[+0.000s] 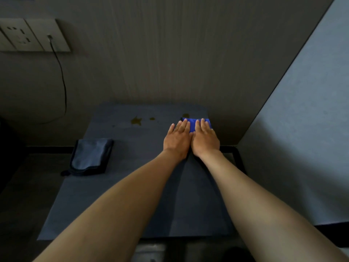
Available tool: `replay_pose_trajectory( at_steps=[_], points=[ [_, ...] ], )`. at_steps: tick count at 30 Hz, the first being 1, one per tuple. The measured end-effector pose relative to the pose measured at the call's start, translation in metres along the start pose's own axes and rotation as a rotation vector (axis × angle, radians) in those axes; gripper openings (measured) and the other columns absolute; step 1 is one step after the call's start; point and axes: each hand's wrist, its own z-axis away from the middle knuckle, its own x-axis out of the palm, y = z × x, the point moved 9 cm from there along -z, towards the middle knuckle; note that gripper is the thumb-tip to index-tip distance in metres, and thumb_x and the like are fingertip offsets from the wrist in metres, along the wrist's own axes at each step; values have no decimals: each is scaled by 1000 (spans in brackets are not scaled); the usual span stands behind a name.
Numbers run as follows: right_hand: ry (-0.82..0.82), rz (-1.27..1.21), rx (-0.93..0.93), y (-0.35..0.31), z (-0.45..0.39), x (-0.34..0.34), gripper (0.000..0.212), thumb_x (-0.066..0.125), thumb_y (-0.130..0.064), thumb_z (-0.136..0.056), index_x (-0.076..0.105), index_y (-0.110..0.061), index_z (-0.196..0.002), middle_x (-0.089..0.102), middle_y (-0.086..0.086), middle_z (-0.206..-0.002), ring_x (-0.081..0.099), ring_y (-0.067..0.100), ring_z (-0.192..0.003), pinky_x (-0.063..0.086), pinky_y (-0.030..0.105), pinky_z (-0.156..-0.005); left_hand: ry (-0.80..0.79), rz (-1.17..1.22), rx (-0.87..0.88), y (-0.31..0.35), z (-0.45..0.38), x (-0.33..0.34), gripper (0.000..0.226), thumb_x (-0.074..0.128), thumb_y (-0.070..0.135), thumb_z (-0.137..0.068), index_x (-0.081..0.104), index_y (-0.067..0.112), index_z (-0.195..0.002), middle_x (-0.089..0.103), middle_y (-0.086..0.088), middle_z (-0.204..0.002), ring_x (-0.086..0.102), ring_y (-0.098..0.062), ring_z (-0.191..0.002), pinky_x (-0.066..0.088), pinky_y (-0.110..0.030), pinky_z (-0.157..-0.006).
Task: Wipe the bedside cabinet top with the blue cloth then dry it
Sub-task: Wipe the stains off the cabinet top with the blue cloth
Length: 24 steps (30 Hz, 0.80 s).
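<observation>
The dark grey bedside cabinet top (117,195) fills the middle of the view. A bright blue cloth (193,124) lies folded at its far right corner, against the wall. My left hand (177,138) and my right hand (205,138) press flat on the cloth side by side, fingers extended, covering most of it. Brownish spill stains (136,121) mark the top just left of the cloth, with a smaller spot (152,118) beside them and another (186,115) at the cloth's far edge.
A folded grey-blue cloth (90,156) lies on the cabinet's left edge. A wall socket panel (34,35) with a black cable (63,82) hanging from it sits at upper left. A pale wall (302,129) closes the right side.
</observation>
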Motion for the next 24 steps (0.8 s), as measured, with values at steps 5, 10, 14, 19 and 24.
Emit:
replay_pose_trajectory(
  at_steps=[5,10,14,19,24],
  points=[
    [30,-22,-3,-1,-40,-5,60,24,-33,-107,3,-11,-158,-3,8,-166,-3,21,-153,9,39,-124,-12,-105,-41,-9,-44,-1,55,10,31,-109,0,8,-158,-1,-5,-167,0,-19,-154,-3,-37,-124],
    [64,-28,-5,-1,-81,-7,59,22,-32,-107,2,-11,-158,-3,8,-166,-4,21,-153,7,38,-124,-36,-109,-55,-19,-86,-3,55,8,32,-108,0,8,-157,-2,-5,-167,-1,-19,-154,-4,-38,-123],
    [82,-36,-17,-3,-108,-10,58,20,-31,-107,3,-9,-158,-2,9,-166,-4,21,-153,5,37,-124,-20,-109,-57,-28,-108,-7,55,11,30,-108,2,7,-157,0,-6,-167,1,-19,-154,-3,-38,-123],
    [86,-41,-7,-12,-124,-9,58,20,-32,-107,4,-7,-158,-1,11,-166,-3,21,-153,3,37,-124,-32,-151,-55,-42,-121,-11,55,11,31,-108,5,9,-158,5,-4,-167,2,-17,-154,-4,-41,-123],
    [73,-42,-28,-33,-112,-6,60,20,-32,-107,2,-6,-157,-3,12,-166,-5,23,-153,2,38,-124,-27,-198,-61,-59,-104,-14,54,11,28,-108,2,10,-158,2,-2,-167,-1,-17,-154,-6,-42,-122]
  ],
)
